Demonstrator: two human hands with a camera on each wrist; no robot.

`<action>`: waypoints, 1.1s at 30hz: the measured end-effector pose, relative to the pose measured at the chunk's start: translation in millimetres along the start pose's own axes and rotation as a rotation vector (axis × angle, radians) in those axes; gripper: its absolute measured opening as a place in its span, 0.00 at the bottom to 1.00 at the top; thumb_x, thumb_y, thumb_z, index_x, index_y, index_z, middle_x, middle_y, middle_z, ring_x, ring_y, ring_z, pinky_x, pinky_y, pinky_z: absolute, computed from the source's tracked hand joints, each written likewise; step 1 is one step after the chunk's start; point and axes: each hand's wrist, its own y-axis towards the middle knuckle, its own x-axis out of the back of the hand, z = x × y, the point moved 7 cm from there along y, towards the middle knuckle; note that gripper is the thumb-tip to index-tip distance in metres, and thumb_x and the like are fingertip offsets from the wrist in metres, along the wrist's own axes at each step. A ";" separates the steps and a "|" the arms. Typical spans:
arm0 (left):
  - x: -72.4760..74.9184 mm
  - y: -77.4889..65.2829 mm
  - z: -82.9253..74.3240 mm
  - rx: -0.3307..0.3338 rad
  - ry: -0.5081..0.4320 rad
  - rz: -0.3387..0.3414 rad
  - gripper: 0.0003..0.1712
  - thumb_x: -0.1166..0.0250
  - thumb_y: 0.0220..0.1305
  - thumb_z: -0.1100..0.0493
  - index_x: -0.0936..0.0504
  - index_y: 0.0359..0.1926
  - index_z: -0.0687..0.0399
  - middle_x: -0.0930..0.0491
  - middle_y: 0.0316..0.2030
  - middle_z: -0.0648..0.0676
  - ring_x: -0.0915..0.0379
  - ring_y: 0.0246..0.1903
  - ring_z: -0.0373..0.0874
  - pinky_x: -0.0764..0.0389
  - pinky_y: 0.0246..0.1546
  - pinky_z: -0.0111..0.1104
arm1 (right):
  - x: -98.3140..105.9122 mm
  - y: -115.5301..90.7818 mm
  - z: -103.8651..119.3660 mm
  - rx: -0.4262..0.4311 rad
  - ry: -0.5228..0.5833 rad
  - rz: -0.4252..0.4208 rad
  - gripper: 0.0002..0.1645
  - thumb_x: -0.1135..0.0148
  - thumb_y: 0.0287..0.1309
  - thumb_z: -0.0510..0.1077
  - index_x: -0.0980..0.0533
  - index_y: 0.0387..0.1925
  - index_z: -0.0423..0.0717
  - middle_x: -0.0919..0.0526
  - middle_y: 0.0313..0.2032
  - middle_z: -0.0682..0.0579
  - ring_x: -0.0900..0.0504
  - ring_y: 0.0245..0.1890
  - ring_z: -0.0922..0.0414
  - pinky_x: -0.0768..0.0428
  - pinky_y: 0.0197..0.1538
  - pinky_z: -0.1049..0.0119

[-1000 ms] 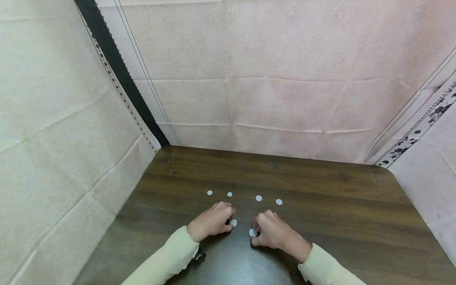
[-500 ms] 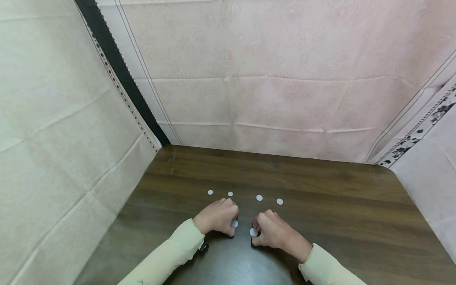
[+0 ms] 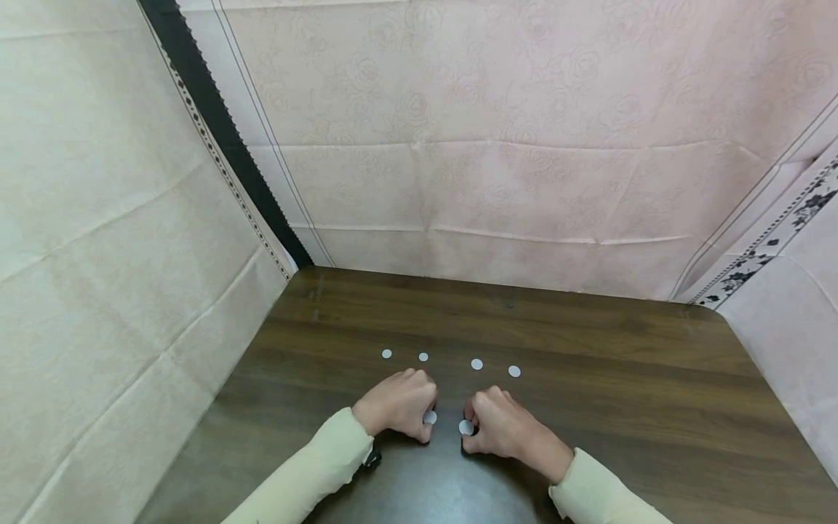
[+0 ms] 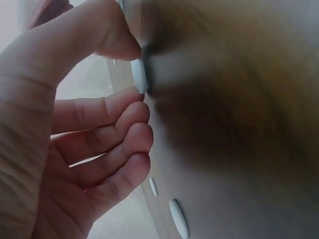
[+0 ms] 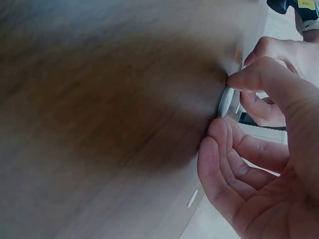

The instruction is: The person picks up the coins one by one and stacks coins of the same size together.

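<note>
First, far and left, lies a white disc [image 3: 387, 354], then a second disc [image 3: 423, 356] just beyond the left hand [image 3: 396, 403], which pinches a third disc [image 3: 430, 418] by its edges on the brown table [image 3: 609, 364]. Near it, to the right, a fourth disc [image 3: 465, 427] is pinched likewise by the right hand [image 3: 503, 422]. Beyond that hand lie a fifth disc [image 3: 476, 364] and, to its right, a sixth disc [image 3: 513, 371].
</note>
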 end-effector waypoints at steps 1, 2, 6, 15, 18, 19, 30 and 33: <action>-0.2 -0.9 -1.1 -0.002 0.001 -0.002 0.14 0.26 0.45 0.52 0.24 0.15 0.39 0.29 0.16 0.36 0.35 0.16 0.29 0.34 0.19 0.24 | 0.1 0.0 0.2 0.001 -0.001 -0.002 0.11 0.24 0.42 0.42 0.21 0.24 0.46 0.29 0.16 0.67 0.34 0.16 0.73 0.29 0.22 0.74; -0.2 -1.9 -2.5 -0.003 0.003 -0.003 0.14 0.26 0.45 0.52 0.24 0.15 0.39 0.29 0.16 0.36 0.36 0.16 0.29 0.34 0.19 0.24 | 0.0 -0.1 0.4 0.003 -0.002 -0.002 0.11 0.24 0.42 0.41 0.21 0.24 0.46 0.30 0.15 0.67 0.34 0.16 0.73 0.29 0.22 0.74; -0.9 -5.3 -7.5 0.004 0.024 -0.007 0.15 0.25 0.44 0.51 0.25 0.15 0.40 0.30 0.18 0.37 0.36 0.16 0.30 0.34 0.18 0.25 | -0.6 0.1 0.6 0.003 -0.005 0.000 0.11 0.24 0.41 0.42 0.21 0.24 0.46 0.31 0.14 0.67 0.36 0.16 0.73 0.30 0.21 0.74; 1.2 -8.1 -18.4 -0.050 0.053 -0.052 0.20 0.25 0.43 0.51 0.31 0.13 0.42 0.34 0.17 0.39 0.41 0.16 0.31 0.41 0.16 0.23 | -0.4 0.6 0.5 -0.005 -0.005 0.011 0.10 0.25 0.42 0.42 0.21 0.25 0.46 0.29 0.16 0.66 0.33 0.16 0.73 0.29 0.23 0.74; 1.6 -8.0 -19.2 -0.055 0.063 -0.071 0.20 0.25 0.43 0.51 0.31 0.13 0.42 0.34 0.18 0.40 0.41 0.16 0.30 0.41 0.16 0.23 | -0.9 0.4 0.5 -0.003 0.003 0.015 0.10 0.25 0.43 0.42 0.21 0.26 0.46 0.30 0.15 0.66 0.34 0.16 0.73 0.29 0.22 0.73; 1.7 -7.9 -19.1 -0.054 0.063 -0.075 0.20 0.25 0.43 0.51 0.31 0.13 0.42 0.34 0.18 0.40 0.41 0.16 0.30 0.41 0.17 0.23 | -1.1 0.4 0.4 -0.002 0.007 0.017 0.10 0.25 0.43 0.42 0.21 0.26 0.46 0.30 0.15 0.66 0.34 0.16 0.73 0.29 0.23 0.74; -0.9 -10.8 -15.7 -0.015 -0.002 -0.095 0.15 0.24 0.47 0.53 0.24 0.17 0.43 0.28 0.21 0.40 0.35 0.19 0.29 0.35 0.20 0.21 | -0.7 0.7 -1.4 0.008 0.004 0.018 0.11 0.24 0.42 0.43 0.18 0.29 0.45 0.19 0.23 0.60 0.26 0.22 0.73 0.24 0.28 0.74; -1.0 -13.0 -13.6 0.006 -0.040 -0.094 0.11 0.24 0.49 0.53 0.20 0.20 0.43 0.25 0.24 0.39 0.31 0.22 0.30 0.32 0.21 0.21 | 0.0 0.7 -1.2 0.025 0.009 0.018 0.13 0.23 0.42 0.43 0.18 0.31 0.44 0.18 0.24 0.59 0.25 0.23 0.73 0.24 0.28 0.74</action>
